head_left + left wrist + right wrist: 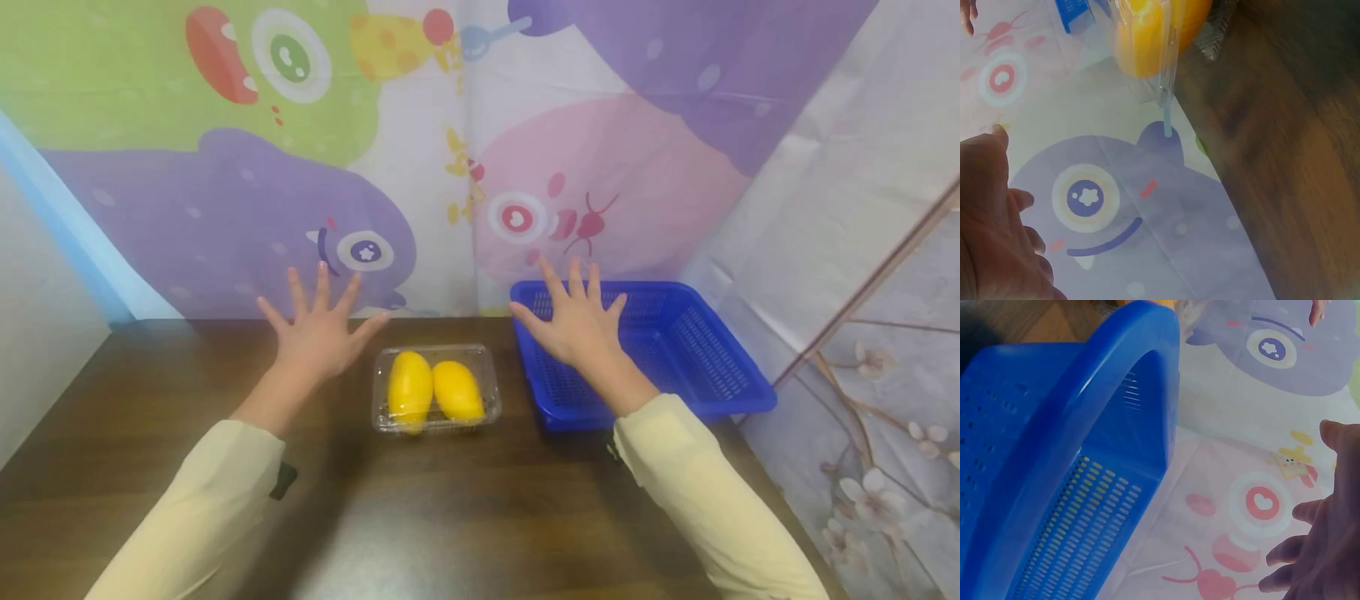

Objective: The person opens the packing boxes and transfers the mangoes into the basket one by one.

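Observation:
Two yellow mangoes (410, 390) lie side by side in a clear plastic box (491, 392) at the middle of the table. To the left of the box my left hand (315, 337) is held up with its fingers spread, touching nothing. My right hand (581, 325), fingers spread as well, is raised in front of a blue plastic basket (750, 392) and hides part of its left side. In the right wrist view the basket's rim (1041, 431) fills the left part, apart from the hand. The left wrist view shows the mangoes through the clear plastic at the top.
The brown wooden table (420, 517) meets a cartoon-printed cloth (442, 208) at the back. A flower-patterned wall panel (885, 467) borders the right side, close to the basket. A pale wall (45, 292) stands at the left.

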Demonstrator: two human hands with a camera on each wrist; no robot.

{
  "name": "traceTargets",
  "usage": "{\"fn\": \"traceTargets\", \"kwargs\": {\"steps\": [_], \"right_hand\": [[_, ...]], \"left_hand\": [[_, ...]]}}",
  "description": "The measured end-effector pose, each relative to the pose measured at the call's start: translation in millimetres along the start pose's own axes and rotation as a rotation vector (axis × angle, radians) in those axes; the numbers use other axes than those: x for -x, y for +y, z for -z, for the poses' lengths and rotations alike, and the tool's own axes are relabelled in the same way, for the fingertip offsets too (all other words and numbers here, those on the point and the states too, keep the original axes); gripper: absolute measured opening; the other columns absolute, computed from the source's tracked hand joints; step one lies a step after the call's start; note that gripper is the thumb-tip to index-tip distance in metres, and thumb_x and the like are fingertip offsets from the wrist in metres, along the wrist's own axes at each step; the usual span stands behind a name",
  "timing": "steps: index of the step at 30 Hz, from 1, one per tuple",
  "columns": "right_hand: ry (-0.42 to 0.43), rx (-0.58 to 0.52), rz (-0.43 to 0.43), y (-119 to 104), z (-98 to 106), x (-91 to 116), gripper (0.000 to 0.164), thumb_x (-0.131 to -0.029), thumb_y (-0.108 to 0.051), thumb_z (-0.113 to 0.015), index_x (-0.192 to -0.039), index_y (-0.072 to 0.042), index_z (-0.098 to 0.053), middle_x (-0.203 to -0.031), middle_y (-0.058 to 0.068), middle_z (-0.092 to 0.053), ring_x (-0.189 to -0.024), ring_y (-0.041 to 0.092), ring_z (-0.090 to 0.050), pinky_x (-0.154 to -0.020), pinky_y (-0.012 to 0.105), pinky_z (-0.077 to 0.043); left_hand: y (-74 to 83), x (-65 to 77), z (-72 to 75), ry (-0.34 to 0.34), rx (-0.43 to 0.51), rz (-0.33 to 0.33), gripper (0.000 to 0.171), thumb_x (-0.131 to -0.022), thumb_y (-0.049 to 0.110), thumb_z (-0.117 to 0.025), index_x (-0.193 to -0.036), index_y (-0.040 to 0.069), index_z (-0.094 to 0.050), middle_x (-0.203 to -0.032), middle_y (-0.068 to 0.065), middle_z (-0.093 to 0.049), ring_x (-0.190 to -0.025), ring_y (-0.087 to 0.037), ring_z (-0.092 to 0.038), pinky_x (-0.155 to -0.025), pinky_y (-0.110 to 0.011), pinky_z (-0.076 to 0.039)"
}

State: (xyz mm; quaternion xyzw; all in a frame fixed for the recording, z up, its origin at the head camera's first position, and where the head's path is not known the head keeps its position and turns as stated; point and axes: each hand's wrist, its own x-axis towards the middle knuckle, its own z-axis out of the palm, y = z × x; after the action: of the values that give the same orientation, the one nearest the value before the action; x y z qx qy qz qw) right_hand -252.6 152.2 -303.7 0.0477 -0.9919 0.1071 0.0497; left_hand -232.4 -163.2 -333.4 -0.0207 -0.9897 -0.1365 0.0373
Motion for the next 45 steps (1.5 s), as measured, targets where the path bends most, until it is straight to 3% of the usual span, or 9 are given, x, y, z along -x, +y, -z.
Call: {"fn": "traceTargets", "kwargs": {"steps": [6, 10, 13, 21, 27, 30, 34, 41, 45], "right_hand": [[0.004, -0.015, -0.004, 2, -2, 1, 0.085, -0.08, -0.08, -0.029, -0.15, -0.036, -0.009, -0.157, 0.015, -0.003, -0.144, 0.039, 0.001, -0.104, 0.075, -0.005], [0.016, -0.026, -0.003, 2, -4, 2, 0.084, -0.081, -0.078, -0.031, -0.15, -0.034, -0.011, -0.157, 0.017, -0.006, -0.143, 0.04, -0.008, -0.104, 0.072, -0.016], [0.039, -0.026, 0.002, 3, -6, 2, 0.083, -0.082, -0.077, -0.033, -0.15, -0.032, -0.015, -0.155, 0.019, -0.013, -0.141, 0.04, -0.019, -0.102, 0.071, -0.023], [0.068, -0.051, 0.019, 4, -13, 7, 0.082, -0.084, -0.075, -0.033, -0.147, -0.023, -0.029, -0.152, 0.018, -0.026, -0.133, 0.042, -0.034, -0.099, 0.067, -0.031], [0.11, -0.101, 0.028, 5, -20, 12, 0.078, -0.085, -0.072, -0.036, -0.142, -0.018, -0.039, -0.147, 0.017, -0.037, -0.128, 0.041, -0.04, -0.099, 0.062, -0.036], [0.115, -0.124, 0.039, 3, -23, 13, 0.077, -0.086, -0.071, -0.037, -0.14, -0.016, -0.041, -0.144, 0.015, -0.041, -0.127, 0.039, -0.042, -0.099, 0.059, -0.038], [0.12, -0.165, 0.059, 1, -27, 15, 0.075, -0.086, -0.068, -0.039, -0.138, -0.015, -0.043, -0.142, 0.012, -0.045, -0.127, 0.037, -0.043, -0.1, 0.055, -0.039], [0.121, -0.232, 0.109, -6, -36, 18, 0.071, -0.087, -0.065, -0.042, -0.136, -0.013, -0.047, -0.14, 0.009, -0.048, -0.127, 0.033, -0.044, -0.103, 0.053, -0.039], [0.108, -0.283, 0.129, -10, -43, 20, 0.069, -0.087, -0.062, -0.045, -0.135, -0.013, -0.048, -0.139, 0.01, -0.049, -0.128, 0.033, -0.043, -0.104, 0.055, -0.036]], "left_hand": [[-5.7, -0.5, -0.2, 0.032, 0.168, 0.003, 0.087, -0.088, 0.072, -0.023, -0.151, 0.014, -0.005, -0.154, -0.025, 0.005, -0.138, -0.049, 0.012, -0.097, -0.079, 0.004], [-10.0, 1.3, -0.8, 0.079, 0.327, -0.023, 0.082, -0.094, 0.06, -0.033, -0.148, 0.001, -0.015, -0.151, -0.029, -0.016, -0.138, -0.049, -0.014, -0.105, -0.07, -0.018], [-12.6, 3.7, -0.7, 0.096, 0.402, -0.033, 0.076, -0.096, 0.051, -0.039, -0.144, -0.006, -0.023, -0.145, -0.031, -0.028, -0.133, -0.048, -0.028, -0.109, -0.06, -0.024], [-19.7, 6.8, -8.0, -0.053, 0.515, 0.078, 0.081, -0.094, 0.057, -0.035, -0.144, -0.005, -0.021, -0.145, -0.031, -0.029, -0.131, -0.048, -0.031, -0.109, -0.058, -0.026], [-25.4, 9.7, -26.2, -0.13, 0.566, 0.132, 0.081, -0.094, 0.06, -0.032, -0.142, -0.004, -0.024, -0.144, -0.031, -0.031, -0.131, -0.047, -0.032, -0.108, -0.058, -0.027], [-27.7, 11.6, -36.1, -0.165, 0.604, 0.162, 0.079, -0.094, 0.058, -0.034, -0.142, -0.004, -0.025, -0.142, -0.031, -0.034, -0.121, -0.047, -0.044, -0.101, -0.055, -0.04], [-28.1, 12.3, -46.3, -0.207, 0.688, 0.208, 0.075, -0.095, 0.054, -0.037, -0.142, -0.004, -0.027, -0.135, -0.032, -0.04, -0.109, -0.044, -0.054, -0.081, -0.045, -0.055], [-26.7, 12.6, -59.6, -0.257, 0.877, 0.255, 0.066, -0.098, 0.043, -0.039, -0.141, -0.006, -0.026, -0.136, -0.033, -0.039, -0.118, -0.045, -0.049, -0.083, -0.047, -0.054], [-27.1, 13.7, -69.4, -0.289, 0.974, 0.276, 0.062, -0.099, 0.038, -0.038, -0.14, -0.006, -0.026, -0.134, -0.033, -0.041, -0.11, -0.043, -0.054, -0.081, -0.045, -0.056]]}}
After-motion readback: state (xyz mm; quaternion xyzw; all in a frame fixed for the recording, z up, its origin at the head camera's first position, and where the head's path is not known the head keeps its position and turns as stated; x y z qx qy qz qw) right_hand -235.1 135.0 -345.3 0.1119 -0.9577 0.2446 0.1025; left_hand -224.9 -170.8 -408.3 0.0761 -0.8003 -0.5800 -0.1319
